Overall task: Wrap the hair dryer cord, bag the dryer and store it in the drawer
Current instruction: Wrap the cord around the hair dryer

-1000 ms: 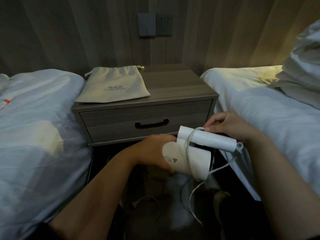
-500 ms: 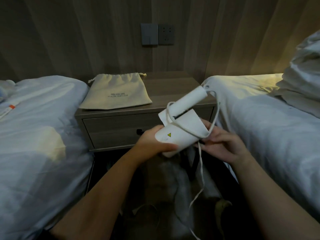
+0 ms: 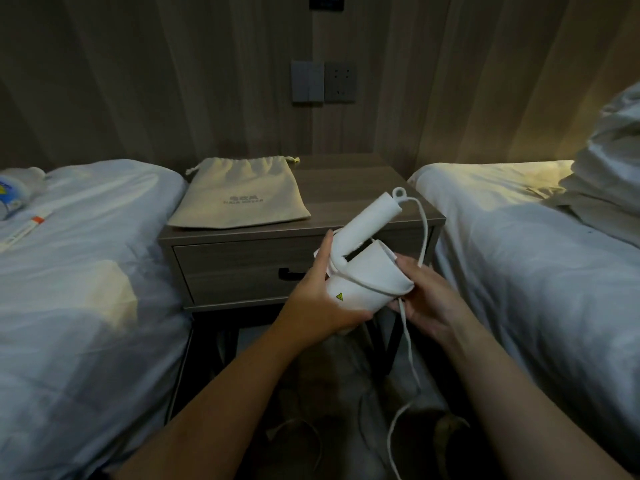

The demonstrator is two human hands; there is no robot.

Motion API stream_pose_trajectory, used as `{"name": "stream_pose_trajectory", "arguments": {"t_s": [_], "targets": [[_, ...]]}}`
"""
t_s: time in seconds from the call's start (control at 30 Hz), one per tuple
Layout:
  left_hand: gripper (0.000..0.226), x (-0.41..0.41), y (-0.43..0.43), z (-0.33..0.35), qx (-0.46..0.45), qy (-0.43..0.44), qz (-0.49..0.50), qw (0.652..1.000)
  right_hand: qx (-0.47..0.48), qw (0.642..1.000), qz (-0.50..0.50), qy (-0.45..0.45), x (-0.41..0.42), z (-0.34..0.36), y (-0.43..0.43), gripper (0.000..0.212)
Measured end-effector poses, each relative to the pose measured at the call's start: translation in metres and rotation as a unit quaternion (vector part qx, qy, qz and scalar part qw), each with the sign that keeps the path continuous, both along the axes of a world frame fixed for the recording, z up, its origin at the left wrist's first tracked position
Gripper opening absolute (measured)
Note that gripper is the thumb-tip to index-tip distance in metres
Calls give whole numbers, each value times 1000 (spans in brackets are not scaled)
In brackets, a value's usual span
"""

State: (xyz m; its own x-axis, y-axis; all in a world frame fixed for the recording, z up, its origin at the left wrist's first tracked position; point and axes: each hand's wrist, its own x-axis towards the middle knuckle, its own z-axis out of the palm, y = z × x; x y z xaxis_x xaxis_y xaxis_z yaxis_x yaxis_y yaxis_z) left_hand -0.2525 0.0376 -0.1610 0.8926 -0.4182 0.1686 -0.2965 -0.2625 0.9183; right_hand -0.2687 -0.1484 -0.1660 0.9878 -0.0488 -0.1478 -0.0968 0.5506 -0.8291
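Observation:
A white folding hair dryer [image 3: 367, 271] is held in front of the nightstand, its handle pointing up and to the right. My left hand [image 3: 322, 299] grips the dryer's barrel from the left. My right hand [image 3: 426, 299] is under the barrel's right end, fingers closed on the white cord [image 3: 407, 341]. The cord loops from the handle tip down the right side, crosses the barrel, and its loose end trails to the floor. A beige drawstring bag [image 3: 239, 195] lies flat on the nightstand top. The drawer [image 3: 239, 268] with a black handle is shut.
The wooden nightstand [image 3: 349, 174] stands between two beds with white bedding, the left bed [image 3: 79, 271] and the right bed [image 3: 540, 271]. A switch and socket [image 3: 323, 82] are on the wall above. Pillows are piled at the far right. The dark floor below holds dim items.
The dryer's handle swung from lying level to pointing up. My right hand moved from the handle top down under the barrel, drawing the cord around. The view has tilted slightly upward.

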Motion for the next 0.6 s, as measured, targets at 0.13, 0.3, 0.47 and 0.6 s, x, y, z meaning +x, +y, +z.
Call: {"name": "stream_pose_trajectory", "arguments": {"t_s": [0.13, 0.3, 0.47, 0.6], "targets": [[118, -4, -1, 3, 47, -51, 33, 997, 31, 999, 14, 7, 1, 0, 1, 32], [131, -2, 2, 5, 120, -66, 21, 990, 26, 999, 19, 10, 1, 0, 2, 43], [121, -2, 4, 8, 110, -80, 51, 989, -15, 1000, 21, -12, 0, 4, 5, 43], [118, -1, 7, 8, 83, -58, 52, 993, -44, 994, 91, -48, -5, 5, 7, 71]]}}
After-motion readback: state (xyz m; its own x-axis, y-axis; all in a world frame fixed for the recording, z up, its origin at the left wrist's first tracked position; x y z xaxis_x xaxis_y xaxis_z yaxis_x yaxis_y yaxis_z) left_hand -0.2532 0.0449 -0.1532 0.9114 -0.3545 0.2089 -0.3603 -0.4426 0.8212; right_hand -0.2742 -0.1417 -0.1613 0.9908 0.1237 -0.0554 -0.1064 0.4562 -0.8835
